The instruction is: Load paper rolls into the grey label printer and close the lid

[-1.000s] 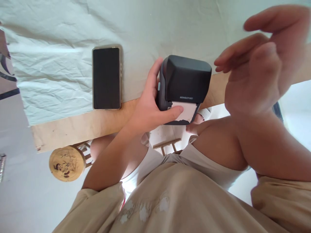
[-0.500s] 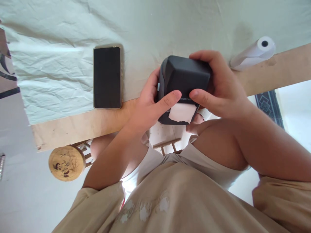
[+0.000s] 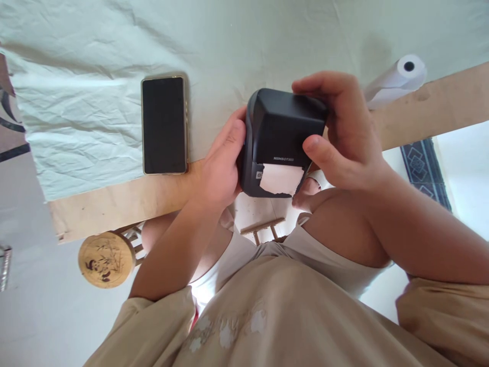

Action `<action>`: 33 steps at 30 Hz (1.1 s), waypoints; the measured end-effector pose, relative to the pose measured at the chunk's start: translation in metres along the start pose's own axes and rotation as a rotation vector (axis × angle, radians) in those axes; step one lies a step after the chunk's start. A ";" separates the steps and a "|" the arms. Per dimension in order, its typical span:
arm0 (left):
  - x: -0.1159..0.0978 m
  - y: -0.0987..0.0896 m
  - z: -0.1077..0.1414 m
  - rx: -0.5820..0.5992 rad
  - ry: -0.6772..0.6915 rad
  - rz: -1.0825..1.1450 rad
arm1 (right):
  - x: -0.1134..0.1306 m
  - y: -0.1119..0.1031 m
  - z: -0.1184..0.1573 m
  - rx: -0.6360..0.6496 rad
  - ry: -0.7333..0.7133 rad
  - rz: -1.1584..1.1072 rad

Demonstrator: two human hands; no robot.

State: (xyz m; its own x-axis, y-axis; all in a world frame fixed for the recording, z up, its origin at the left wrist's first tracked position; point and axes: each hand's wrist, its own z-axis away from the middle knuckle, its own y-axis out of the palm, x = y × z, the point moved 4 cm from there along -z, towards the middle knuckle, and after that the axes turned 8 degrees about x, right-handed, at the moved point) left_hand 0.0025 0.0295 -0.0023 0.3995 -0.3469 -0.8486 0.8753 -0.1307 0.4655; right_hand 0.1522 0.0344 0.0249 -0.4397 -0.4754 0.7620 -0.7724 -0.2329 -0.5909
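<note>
A black label printer [image 3: 287,130] with lettering on its front is held up near the table's front edge. White paper [image 3: 281,179] with a torn lower edge comes out of its slot. My left hand [image 3: 224,163] grips the printer's left side, thumb along that side, its other fingers partly hidden behind. On the right side, my right hand [image 3: 346,132] is curved round the printer, with the thumb at the front and the index finger over the top corner; the remaining fingers are mostly hidden.
A phone [image 3: 164,125] with a dark screen lies on the pale green cloth [image 3: 237,46] to the left. On the right rests a white paper roll [image 3: 397,79]. The wooden table edge [image 3: 126,201] runs in front of me. A round wooden stool [image 3: 107,260] stands below left.
My left thumb has moved off the printer's front to its left side, uncovering the lettering. The right thumb has shifted slightly outward. The printer sits a little further left in view.
</note>
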 end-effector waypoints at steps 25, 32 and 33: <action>-0.006 -0.003 -0.003 0.144 0.025 0.153 | 0.003 0.001 0.002 0.120 -0.148 0.092; -0.008 -0.001 -0.001 0.157 0.026 0.150 | 0.009 -0.004 0.000 0.016 -0.080 0.194; -0.008 0.000 0.000 0.162 0.024 0.140 | 0.009 -0.006 0.001 -0.046 -0.094 0.233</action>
State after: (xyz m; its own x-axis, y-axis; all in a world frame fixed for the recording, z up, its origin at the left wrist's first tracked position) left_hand -0.0010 0.0328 0.0044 0.5221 -0.3501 -0.7777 0.7563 -0.2315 0.6119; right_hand 0.1534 0.0310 0.0348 -0.5656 -0.5893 0.5770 -0.6757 -0.0700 -0.7338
